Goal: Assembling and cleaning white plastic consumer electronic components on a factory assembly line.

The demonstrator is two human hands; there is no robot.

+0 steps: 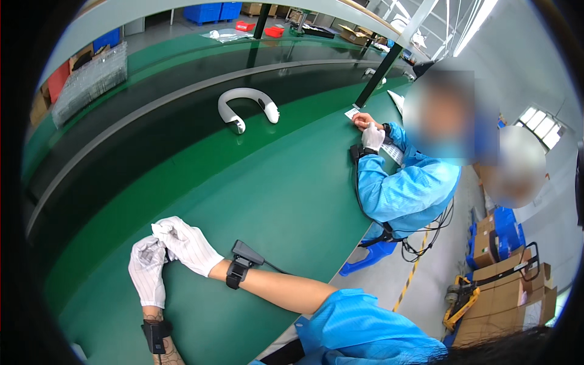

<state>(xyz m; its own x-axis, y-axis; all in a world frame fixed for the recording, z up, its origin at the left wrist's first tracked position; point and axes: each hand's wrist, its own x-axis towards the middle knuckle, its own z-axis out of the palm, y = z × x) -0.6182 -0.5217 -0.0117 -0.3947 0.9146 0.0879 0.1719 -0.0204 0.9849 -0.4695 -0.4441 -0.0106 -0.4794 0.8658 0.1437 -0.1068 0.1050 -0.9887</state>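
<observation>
My left hand (146,271), in a white striped glove, is closed, with its fingers curled at the tips. Against it rests my right hand (187,244), gloved the same way and bent into a pinch. The fingertips of both meet above the green table (267,201). A small dark patch shows between the hands, but whatever they grip is hidden. Black straps with small boxes circle both my wrists. Farther off, a white U-shaped neck device (244,92) with dark inner pads lies on the green surface.
A co-worker in a blue smock (404,185) sits at the right, handling a small white label (351,113). Beyond the neck device runs a dark conveyor belt (152,103). A clear-wrapped stack (91,82) stands far left. Cartons (499,310) and a yellow pallet jack (460,307) are at right.
</observation>
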